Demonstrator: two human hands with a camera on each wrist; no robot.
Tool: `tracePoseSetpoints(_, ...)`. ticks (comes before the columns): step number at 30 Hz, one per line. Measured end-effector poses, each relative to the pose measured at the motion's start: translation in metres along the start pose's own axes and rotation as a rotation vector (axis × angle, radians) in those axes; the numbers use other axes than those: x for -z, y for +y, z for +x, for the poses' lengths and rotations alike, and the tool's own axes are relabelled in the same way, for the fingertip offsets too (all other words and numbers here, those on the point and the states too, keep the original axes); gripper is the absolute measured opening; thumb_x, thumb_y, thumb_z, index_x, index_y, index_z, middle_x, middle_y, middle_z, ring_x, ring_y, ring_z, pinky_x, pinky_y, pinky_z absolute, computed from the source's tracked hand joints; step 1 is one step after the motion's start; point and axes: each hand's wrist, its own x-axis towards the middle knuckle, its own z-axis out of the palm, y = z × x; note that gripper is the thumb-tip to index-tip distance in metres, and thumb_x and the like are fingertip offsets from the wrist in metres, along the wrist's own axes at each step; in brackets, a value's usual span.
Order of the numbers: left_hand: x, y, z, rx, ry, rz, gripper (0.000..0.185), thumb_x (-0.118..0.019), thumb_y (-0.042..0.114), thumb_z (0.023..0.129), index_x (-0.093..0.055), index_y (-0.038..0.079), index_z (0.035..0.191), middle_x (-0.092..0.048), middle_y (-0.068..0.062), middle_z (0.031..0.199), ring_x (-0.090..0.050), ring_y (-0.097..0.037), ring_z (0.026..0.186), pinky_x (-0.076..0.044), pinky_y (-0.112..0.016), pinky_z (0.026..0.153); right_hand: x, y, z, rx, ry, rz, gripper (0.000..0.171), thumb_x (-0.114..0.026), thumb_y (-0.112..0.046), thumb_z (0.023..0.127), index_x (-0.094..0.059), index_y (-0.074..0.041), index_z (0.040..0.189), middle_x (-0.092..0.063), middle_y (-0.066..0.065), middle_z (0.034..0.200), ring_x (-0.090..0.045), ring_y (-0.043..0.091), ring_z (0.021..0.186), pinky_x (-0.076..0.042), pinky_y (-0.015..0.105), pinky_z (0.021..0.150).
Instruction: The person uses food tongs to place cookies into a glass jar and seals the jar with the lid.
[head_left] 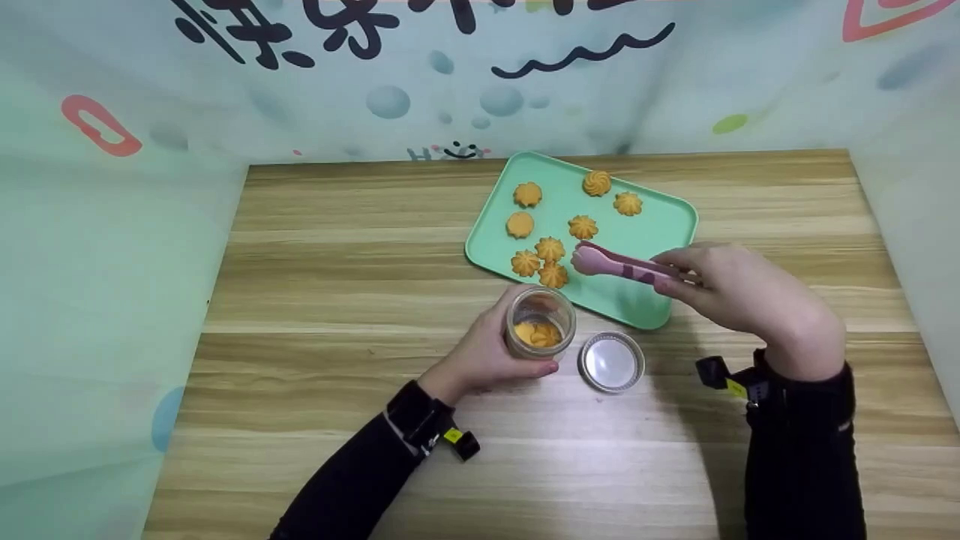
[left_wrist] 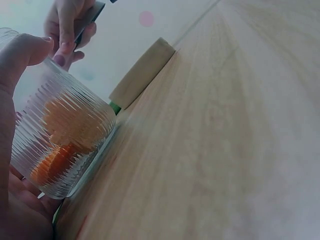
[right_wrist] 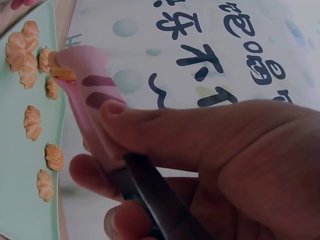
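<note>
My left hand [head_left: 491, 349] grips a ribbed glass jar [head_left: 540, 322] standing on the wooden table, just in front of a mint-green tray [head_left: 660, 225]. Orange cookies [head_left: 538, 334] lie inside the jar, and they show through its wall [left_wrist: 60, 145] in the left wrist view. My right hand [head_left: 694, 276] pinches pink tongs [head_left: 619, 264] over the tray. The tongs' tip sits close beside the nearest cookies [head_left: 553, 275]. In the right wrist view the tongs [right_wrist: 87, 92] point at several cookies [right_wrist: 22, 47]. I cannot tell whether they hold one.
The jar's round lid [head_left: 611, 362] lies flat on the table right of the jar. Several more cookies [head_left: 597, 182] are spread across the tray's far half. A printed backdrop [head_left: 480, 75] closes the back, and light walls close both sides. Bare tabletop [head_left: 337, 262] stretches left.
</note>
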Motion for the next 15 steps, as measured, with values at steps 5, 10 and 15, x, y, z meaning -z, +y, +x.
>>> tracePoseSetpoints(5, 0.0, 0.0, 0.0, 0.0, -0.001, -0.004, 0.095, -0.103, 0.023, 0.073, -0.051, 0.03, 0.153, -0.067, 0.009, 0.143, -0.06, -0.015, 0.137, -0.041, -0.039, 0.126, 0.001, -0.003, -0.002, 0.076, 0.053, 0.0, 0.028, -0.07, -0.023, 0.109, -0.076, -0.005, 0.129, -0.077, 0.003, 0.102, -0.063, 0.019, 0.086, -0.057, 0.047, 0.079)
tracePoseSetpoints(10, 0.0, -0.001, 0.0, -0.006, -0.003, 0.003, 0.096, -0.103, 0.024, 0.074, -0.05, 0.029, 0.154, -0.066, 0.008, 0.144, -0.06, -0.016, 0.137, -0.041, -0.04, 0.125, 0.002, -0.011, -0.007, 0.2, 0.155, -0.01, 0.025, -0.075, -0.016, 0.105, -0.077, -0.004, 0.127, -0.076, 0.001, 0.1, -0.061, 0.014, 0.082, -0.056, 0.041, 0.074)
tracePoseSetpoints(15, 0.001, -0.003, 0.0, -0.029, -0.012, 0.01, 0.096, -0.103, 0.022, 0.074, -0.05, 0.025, 0.155, -0.066, 0.006, 0.145, -0.06, -0.017, 0.137, -0.042, -0.042, 0.125, 0.003, -0.023, -0.015, 0.3, 0.225, -0.006, 0.024, -0.078, -0.01, 0.101, -0.078, -0.009, 0.126, -0.07, -0.006, 0.094, -0.056, 0.006, 0.077, -0.053, 0.032, 0.068)
